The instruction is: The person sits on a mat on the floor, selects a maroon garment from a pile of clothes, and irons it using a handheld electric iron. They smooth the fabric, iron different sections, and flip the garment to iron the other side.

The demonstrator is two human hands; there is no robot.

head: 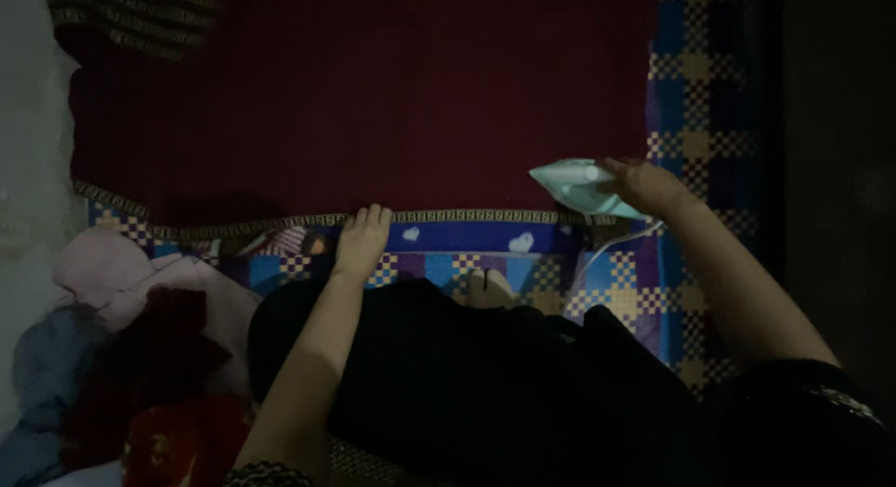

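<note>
The right hand grips the iron at the red cloth's right edge; the left hand presses flat on its near border. Lingering could scorch the cloth, and the cord may snag.

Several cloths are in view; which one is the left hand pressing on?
The left hand presses the patterned border of the dark red cloth spread flat, not the pile of clothes at left. The right hand holds the iron.
</note>
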